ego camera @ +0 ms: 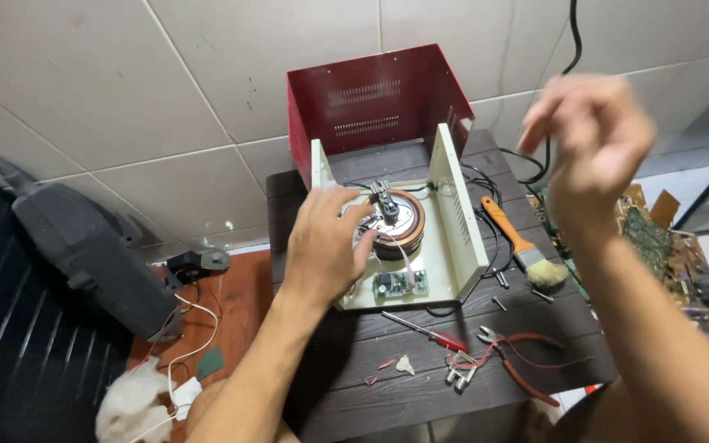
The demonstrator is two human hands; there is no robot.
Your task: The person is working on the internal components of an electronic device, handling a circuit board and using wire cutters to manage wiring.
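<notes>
We are working inside the open cream box (453,205) on the dark table (371,385). Our left hand (326,242) rests spread on the round copper coil (404,221), gripping nothing. Our right hand (592,139) is up, blurry, maybe empty. Next calls for a careful grip. The red cover (371,102) stands behind; we see no labels.

Dark red slotted cover (371,102), cream chassis (457,205), copper-brown coil (408,221), green circuit board (401,285), orange-handled brush (519,242)
</notes>
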